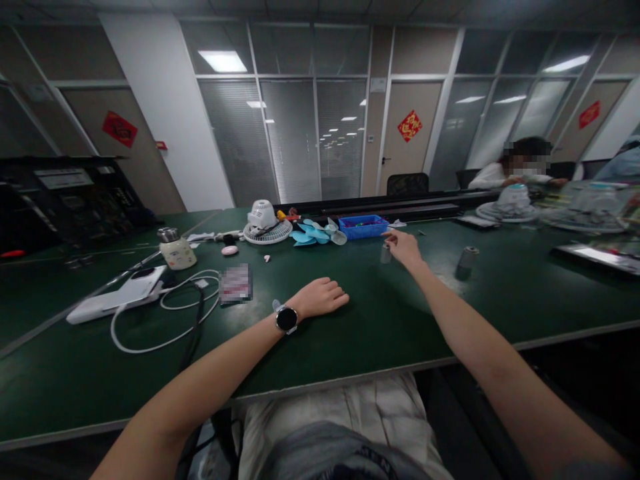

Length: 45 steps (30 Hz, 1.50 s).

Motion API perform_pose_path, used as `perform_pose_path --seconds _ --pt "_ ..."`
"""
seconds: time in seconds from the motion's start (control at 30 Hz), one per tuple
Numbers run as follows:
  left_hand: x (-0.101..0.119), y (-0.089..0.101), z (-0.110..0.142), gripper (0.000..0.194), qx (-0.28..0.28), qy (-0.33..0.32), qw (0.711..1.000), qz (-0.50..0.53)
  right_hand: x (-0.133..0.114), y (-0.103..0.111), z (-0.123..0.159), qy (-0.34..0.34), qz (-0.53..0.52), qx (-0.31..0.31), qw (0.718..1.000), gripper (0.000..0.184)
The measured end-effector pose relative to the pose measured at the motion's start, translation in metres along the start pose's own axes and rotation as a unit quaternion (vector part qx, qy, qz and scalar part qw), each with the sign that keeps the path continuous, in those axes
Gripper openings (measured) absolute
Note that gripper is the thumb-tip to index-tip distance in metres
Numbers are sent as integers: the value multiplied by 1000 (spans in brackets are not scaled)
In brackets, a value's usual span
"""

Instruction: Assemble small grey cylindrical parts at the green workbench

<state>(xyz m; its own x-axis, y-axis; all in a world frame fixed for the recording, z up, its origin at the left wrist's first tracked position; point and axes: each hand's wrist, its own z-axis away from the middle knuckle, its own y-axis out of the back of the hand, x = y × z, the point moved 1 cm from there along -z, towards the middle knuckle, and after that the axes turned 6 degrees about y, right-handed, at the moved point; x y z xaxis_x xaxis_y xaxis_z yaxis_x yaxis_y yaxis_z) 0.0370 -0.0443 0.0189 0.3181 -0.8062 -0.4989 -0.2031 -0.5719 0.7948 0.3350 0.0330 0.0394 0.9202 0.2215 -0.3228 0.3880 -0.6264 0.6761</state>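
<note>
My left hand (323, 297) rests on the green table (350, 333) with its fingers curled in loosely and nothing in them; a black watch (287, 319) is on that wrist. My right hand (403, 245) is stretched far forward, fingers bent, touching a small grey cylinder (385, 253) that stands upright. Just beyond it sit a blue tray (363, 227) of small parts and light blue fan blades (313, 233). A white fan motor on its round grille (264, 223) lies further left.
A second grey cylinder (466, 260) stands to the right. On the left are a white device with cables (120, 297), a small jar (176, 250) and a pink disc (229, 251). A person (520, 170) works at the far right among more fan parts (510, 203).
</note>
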Motion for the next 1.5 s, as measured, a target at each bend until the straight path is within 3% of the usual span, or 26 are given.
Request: perform_pose_path --seconds 0.33,0.4,0.43,0.5,0.57,0.6,0.7,0.77,0.93,1.03,1.23,1.37,1.5 --pt "-2 1 0 22 -8 4 1000 -4 2 -2 -1 -27 48 -33 998 22" --pt "-10 0 4 20 -3 64 997 36 6 -3 -1 -30 32 -30 999 27" --pt "-16 -2 7 20 6 124 990 60 9 -4 -1 -38 19 -30 999 34" --pt "-32 -10 19 21 35 295 948 113 19 -7 0 -66 -3 -49 997 50" --pt "-48 -21 32 23 42 453 871 184 28 -11 1 -91 -15 -83 992 52" --pt "-54 -28 38 22 37 503 833 226 31 -13 1 -98 -17 -93 991 50" --pt "-65 -42 48 23 45 588 746 310 18 -18 5 -108 -26 -69 991 44" --pt "-65 -44 47 27 64 600 721 341 -9 -25 10 -91 -70 -52 992 43" --pt "-52 -31 26 46 124 538 732 399 -105 -58 32 29 -262 -114 958 47" --pt "-47 -23 17 46 130 512 755 389 -139 -73 47 64 -295 -128 944 41" --pt "-50 -21 8 39 100 523 772 347 -144 -80 60 44 -317 -110 941 43" --pt "-59 -21 6 39 146 524 775 323 -142 -80 61 30 -321 -131 938 38" --pt "-71 -24 20 38 165 556 757 300 -144 -82 64 20 -324 -134 936 42"
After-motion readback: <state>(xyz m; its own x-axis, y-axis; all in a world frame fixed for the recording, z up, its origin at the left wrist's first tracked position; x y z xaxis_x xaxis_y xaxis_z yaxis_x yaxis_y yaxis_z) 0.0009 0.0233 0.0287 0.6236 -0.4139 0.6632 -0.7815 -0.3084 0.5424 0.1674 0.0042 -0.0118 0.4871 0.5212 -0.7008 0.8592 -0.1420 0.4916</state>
